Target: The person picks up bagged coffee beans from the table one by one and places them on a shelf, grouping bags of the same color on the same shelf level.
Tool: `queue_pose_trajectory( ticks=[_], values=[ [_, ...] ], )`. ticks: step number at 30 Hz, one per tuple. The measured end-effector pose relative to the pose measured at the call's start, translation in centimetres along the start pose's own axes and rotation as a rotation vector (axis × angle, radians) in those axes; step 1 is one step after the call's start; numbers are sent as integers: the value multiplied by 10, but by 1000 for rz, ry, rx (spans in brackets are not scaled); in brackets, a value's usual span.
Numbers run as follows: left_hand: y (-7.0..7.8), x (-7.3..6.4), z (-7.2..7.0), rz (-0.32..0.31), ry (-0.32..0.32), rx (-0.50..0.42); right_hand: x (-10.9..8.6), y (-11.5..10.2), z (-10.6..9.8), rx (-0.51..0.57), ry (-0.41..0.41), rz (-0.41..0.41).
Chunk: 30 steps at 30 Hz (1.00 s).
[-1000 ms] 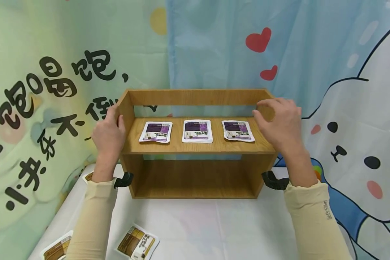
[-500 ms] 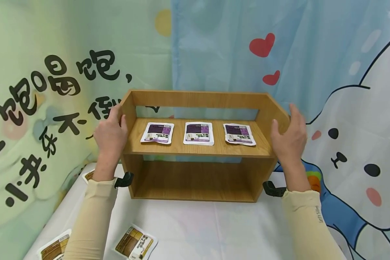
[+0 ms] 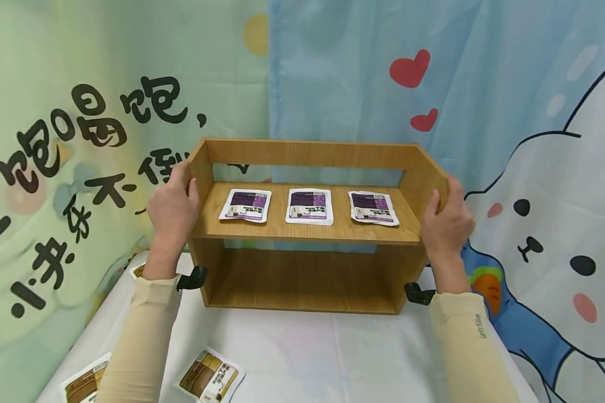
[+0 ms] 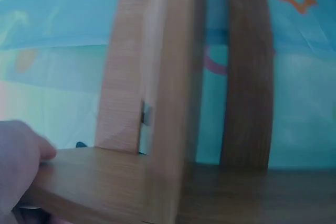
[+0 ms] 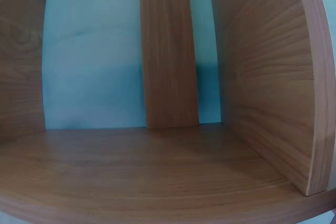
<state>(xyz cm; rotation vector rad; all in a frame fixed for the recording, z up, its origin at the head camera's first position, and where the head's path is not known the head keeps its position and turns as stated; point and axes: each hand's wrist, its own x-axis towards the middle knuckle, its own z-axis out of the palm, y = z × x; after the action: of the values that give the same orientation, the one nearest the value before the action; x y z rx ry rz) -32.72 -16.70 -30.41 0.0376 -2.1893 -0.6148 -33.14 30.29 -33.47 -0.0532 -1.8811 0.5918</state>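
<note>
A two-tier wooden shelf unit (image 3: pixel 310 155) stands upright between my hands. Three purple-and-white packets, a left one (image 3: pixel 245 205), a middle one (image 3: pixel 310 206) and a right one (image 3: pixel 373 208), lie in a row on its upper tier. My left hand (image 3: pixel 173 206) grips the left side panel near the top, its fingers hidden behind the wood. On the opposite side, my right hand (image 3: pixel 447 225) holds the right panel, with fingers around the outside and thumb at its front edge. The left wrist view shows part of my left hand (image 4: pixel 20 156) against the wood.
The unit stands on a white-covered table (image 3: pixel 302 358). A brown-and-white packet (image 3: pixel 212 376) lies at the front; another packet (image 3: pixel 87 383) is partly behind the left sleeve, and a third (image 3: pixel 138 271) shows beyond it. Printed curtains (image 3: pixel 327 67) hang close behind.
My right hand came off the upper part of the right panel, opened to the right, then took hold of it lower down. My left hand kept its grip. The packets stayed put on the tier.
</note>
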Motion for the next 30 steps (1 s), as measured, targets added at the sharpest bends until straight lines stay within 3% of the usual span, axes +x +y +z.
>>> queue_pose_trajectory(
  ticks=[4,7,10,16,20,24,30],
  values=[
    [-5,-6,-7,-32,-63,-91,-1,-2,1,7,11,12],
    [-9,-19,-13,-40,-100,-199,-2,-2,1,2,10,27],
    [-14,-38,-18,-40,-115,-256,-3,-2,1,2,10,34],
    [-29,-85,-20,-73,-133,-229,-3,-3,4,13,20,17],
    [-39,-118,-19,-108,-160,-259,-5,-3,4,12,18,24],
    [-47,-147,-16,-159,-294,-284,-5,-2,4,13,8,47],
    [-67,-189,-9,-217,-521,-241,-4,-4,3,31,-4,63]
  ],
)
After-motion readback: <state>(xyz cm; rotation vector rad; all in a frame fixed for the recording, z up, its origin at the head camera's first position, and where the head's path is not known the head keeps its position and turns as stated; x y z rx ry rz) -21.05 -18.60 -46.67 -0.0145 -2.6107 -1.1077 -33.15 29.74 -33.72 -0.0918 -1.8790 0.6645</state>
